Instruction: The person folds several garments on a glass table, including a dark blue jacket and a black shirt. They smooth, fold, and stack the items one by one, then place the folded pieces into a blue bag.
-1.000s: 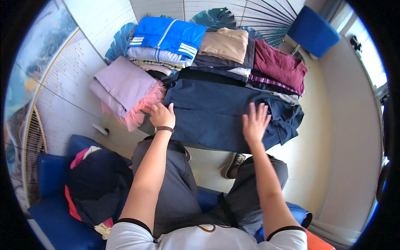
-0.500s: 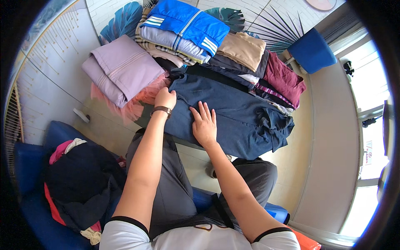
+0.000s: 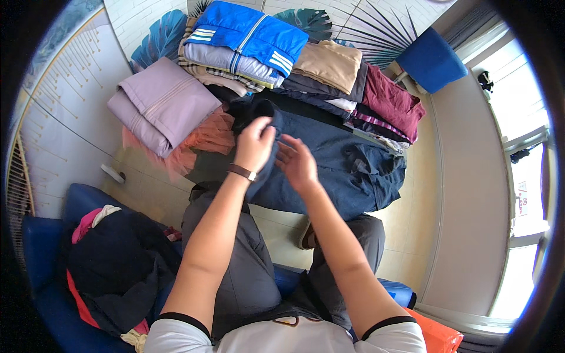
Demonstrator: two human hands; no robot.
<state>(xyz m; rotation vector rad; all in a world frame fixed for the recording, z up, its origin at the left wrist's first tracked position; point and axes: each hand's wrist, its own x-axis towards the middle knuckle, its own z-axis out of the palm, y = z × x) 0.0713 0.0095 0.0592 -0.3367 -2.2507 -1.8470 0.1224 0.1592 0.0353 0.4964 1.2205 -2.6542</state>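
Smoothing yields to lifting: left hand (image 3: 255, 145) clutches the navy garment (image 3: 338, 159) by its left end; beside it, half-open right hand (image 3: 298, 163) seems empty.

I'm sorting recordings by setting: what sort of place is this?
Probably a lounge or living room, judging by the blue chair, the leaf wall decoration and the bright window.

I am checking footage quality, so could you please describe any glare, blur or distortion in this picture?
In the head view, glare whitens the tall glass window; the white, gold-edged wall panel bows with fisheye distortion; the bare left hand and bare right hand look slightly soft.
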